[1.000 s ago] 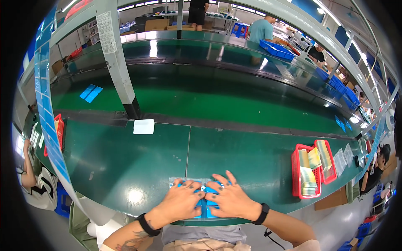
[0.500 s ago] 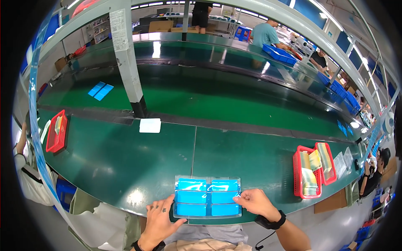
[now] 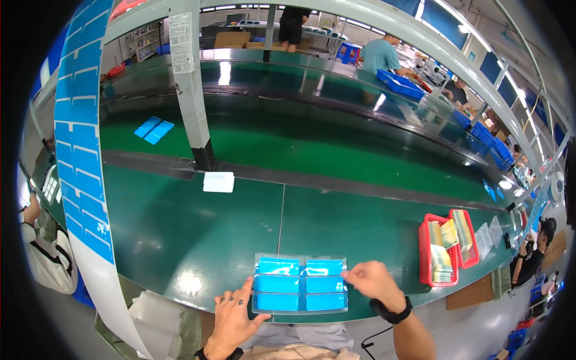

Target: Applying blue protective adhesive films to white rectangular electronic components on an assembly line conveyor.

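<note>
A clear plastic tray (image 3: 301,306) lies at the table's near edge, with shiny blue rectangular pieces (image 3: 278,283) in two columns. My left hand (image 3: 234,317) is open at the tray's lower left corner, fingers spread, the index fingertip by its left edge. Beside the upper right edge, my right hand (image 3: 377,282) is closed in a pinch, its fingertips at the tray's rim. Whatever the pinch holds, if anything, is too small to make out.
A long blue-printed strip (image 3: 81,150) hangs at the left. Red baskets (image 3: 426,255) of cards stand at the right, near clear plastic sheets (image 3: 483,240). A white block (image 3: 218,182) lies by a grey post (image 3: 191,96). Blue pieces (image 3: 154,129) rest on the green belt beyond.
My right hand has moved slightly right and up, its fingertips still near the tray's edge. The hanging blue strip now shows much wider and covers the red basket at the left.
</note>
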A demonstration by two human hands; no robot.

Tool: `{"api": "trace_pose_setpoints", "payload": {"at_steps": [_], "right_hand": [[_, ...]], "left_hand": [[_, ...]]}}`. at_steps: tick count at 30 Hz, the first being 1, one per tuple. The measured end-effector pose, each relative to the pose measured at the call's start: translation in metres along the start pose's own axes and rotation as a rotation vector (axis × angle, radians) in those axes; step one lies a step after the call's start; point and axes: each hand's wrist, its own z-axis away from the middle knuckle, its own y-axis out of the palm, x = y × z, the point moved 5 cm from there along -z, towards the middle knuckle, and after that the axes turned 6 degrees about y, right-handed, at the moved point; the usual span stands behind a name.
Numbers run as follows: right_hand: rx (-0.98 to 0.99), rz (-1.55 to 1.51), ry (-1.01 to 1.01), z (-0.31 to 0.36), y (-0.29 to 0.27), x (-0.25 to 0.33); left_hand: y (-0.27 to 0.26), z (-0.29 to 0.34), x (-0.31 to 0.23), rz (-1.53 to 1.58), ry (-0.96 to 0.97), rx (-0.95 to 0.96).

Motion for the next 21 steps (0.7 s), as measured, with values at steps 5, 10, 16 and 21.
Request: {"api": "trace_pose_setpoints", "payload": {"at_steps": [5, 10, 16, 21], "right_hand": [[0.179, 0.029, 0.061, 0.002, 0.023, -0.016], [0.14, 0.012, 0.069, 0.005, 0.018, 0.0], [0.083, 0.231, 0.031, 0.011, 0.013, 0.011], [-0.012, 0.526, -0.411, 0.015, 0.033, 0.054]], "left_hand": [[0.004, -0.003, 0.003, 0.018, -0.01, 0.036], [0.005, -0.001, 0.006, 0.027, -0.002, 0.009], [0.003, -0.003, 0.003, 0.003, -0.005, 0.011], [0.001, -0.005, 0.002, -0.016, 0.013, 0.024]]}}
